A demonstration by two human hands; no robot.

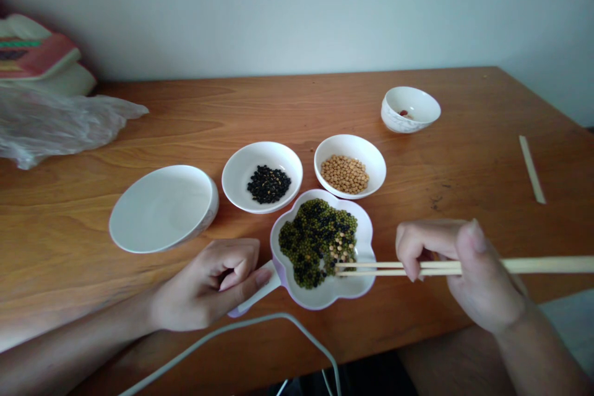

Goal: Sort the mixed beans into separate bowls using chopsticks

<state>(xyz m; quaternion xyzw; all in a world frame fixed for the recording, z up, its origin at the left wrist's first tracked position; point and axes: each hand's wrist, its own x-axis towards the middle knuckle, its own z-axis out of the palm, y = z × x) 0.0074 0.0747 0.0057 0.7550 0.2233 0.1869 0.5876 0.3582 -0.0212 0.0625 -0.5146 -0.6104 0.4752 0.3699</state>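
Note:
My left hand (208,284) is closed around the handle of a white, flower-shaped dish (341,298) with a lilac rim. In the dish lie mixed green beans (297,235), black beans and some pale yellow soybeans. My right hand (464,266) grips a pair of wooden chopsticks (394,268), whose tips reach into the dish near the soybeans; whether a bean is between the tips I cannot tell. Just behind the dish stand a white bowl of black beans (269,184) and a white bowl of soybeans (344,174).
A large white bowl (162,210) sits at the left. Farther back on the right is a small bowl (411,105) with reddish bits inside. A paper strip (531,170) lies at right, a plastic bag (65,124) at back left. A pale cable (232,325) crosses the front edge.

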